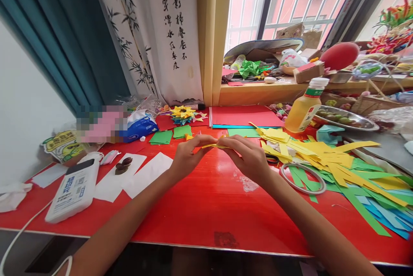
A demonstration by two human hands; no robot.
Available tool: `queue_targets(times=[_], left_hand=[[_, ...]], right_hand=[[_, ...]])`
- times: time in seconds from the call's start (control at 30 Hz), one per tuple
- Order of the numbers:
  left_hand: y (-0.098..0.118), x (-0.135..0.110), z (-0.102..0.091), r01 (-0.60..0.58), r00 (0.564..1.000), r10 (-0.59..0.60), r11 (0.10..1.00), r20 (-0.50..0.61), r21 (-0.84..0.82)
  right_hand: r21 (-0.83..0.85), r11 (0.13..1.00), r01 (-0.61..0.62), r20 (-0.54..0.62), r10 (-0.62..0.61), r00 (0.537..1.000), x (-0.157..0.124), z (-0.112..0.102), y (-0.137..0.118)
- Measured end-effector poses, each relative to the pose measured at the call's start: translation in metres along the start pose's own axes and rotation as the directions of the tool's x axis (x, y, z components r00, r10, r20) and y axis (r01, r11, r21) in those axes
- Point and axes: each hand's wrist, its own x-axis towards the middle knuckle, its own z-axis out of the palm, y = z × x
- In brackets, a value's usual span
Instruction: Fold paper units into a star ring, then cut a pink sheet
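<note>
Between my two hands, just above the red tabletop [200, 207], is a small piece of yellow paper [215, 146]. My left hand [192, 153] pinches its left end, fingers closed. On the other end, my right hand [245, 155] has its fingers bent and pressed together. The fingers hide most of the paper, so its folds cannot be made out. Right of my right hand lie a roll of tape [322, 183] and loose yellow paper strips [332, 159]. Green squares of paper [161, 137] rest beyond my left hand.
Folded paper stars [182, 113] and red sheets [245, 115] lie at the back. A juice bottle [303, 112] stands right, by a metal plate [355, 124]. Green strips [368, 211] spread over the right side. At left are a white box [75, 192] and a tissue pack [142, 128].
</note>
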Motion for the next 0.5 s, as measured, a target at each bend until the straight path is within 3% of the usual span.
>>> queue_targets(times=[0.2, 0.4, 0.5], left_hand=[[0.0041, -0.0006, -0.0013, -0.031, 0.999, 0.031, 0.999, 0.008, 0.008], [0.0014, -0.0023, -0.0002, -0.022, 1.000, 0.022, 1.000, 0.015, 0.005], [0.0006, -0.0029, 0.0002, -0.005, 1.000, 0.005, 1.000, 0.020, 0.028]], right_hand=[[-0.027, 0.998, 0.064, -0.013, -0.065, 0.998, 0.0001, -0.0025, -0.0005], [-0.089, 0.965, 0.248, 0.097, -0.239, 0.966, -0.0003, -0.0075, -0.0007], [-0.081, 0.973, 0.216, 0.119, -0.206, 0.971, 0.0000, -0.0081, -0.0026]])
